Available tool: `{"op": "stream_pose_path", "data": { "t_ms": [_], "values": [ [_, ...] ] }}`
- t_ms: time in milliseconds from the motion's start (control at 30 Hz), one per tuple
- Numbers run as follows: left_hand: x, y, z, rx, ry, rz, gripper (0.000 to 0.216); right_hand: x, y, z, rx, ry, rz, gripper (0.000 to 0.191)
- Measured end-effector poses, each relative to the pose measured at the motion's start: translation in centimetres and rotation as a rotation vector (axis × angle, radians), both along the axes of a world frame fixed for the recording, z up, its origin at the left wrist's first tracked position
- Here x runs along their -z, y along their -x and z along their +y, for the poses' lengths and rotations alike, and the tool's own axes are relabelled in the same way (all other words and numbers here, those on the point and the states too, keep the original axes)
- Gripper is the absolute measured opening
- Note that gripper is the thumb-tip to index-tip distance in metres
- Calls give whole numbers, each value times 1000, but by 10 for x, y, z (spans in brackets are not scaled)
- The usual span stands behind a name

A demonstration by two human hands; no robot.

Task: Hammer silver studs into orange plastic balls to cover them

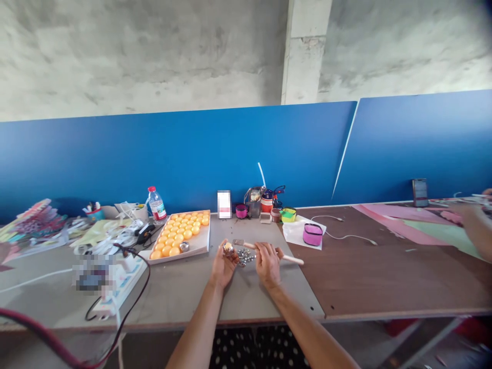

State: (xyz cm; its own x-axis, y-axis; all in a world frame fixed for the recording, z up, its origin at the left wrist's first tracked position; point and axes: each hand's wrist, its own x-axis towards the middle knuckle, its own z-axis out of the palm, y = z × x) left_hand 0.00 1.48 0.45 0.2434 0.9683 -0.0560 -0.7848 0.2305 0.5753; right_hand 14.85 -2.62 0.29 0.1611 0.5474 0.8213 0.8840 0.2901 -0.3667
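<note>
My left hand is closed around a small ball, orange where bare and covered in part with shiny silver pieces. In my right hand is a pale stick-handled tool; a flat greyish head shows at its far left end, close to the ball, but its exact kind is unclear. Between the two hands lies a heap of small silver pieces on the grey board. Left of them, a shallow white box holds rows of orange balls and one silver-covered ball.
Small pots, a white sheet with a pink mesh container, and a cable lie toward the back. A bottle, power strip and clutter occupy the left. At far right, another person's arm reaches over coloured paper.
</note>
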Motion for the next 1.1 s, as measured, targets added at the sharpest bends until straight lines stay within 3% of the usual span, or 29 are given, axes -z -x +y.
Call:
{"op": "stream_pose_path", "data": {
  "t_ms": [200,433,967,1100],
  "values": [
    [3,1,2,20,13,-6,18,0,1,-1,-47,15,-33,21],
    [3,2,3,82,50,-6,30,-1,1,-1,-87,30,-39,19],
    [-7,2,-3,144,25,-6,36,0,3,-2,-79,67,-49,20],
    [-5,1,-3,156,31,-7,35,0,-1,-1,-15,46,-3,21]
  ]
}}
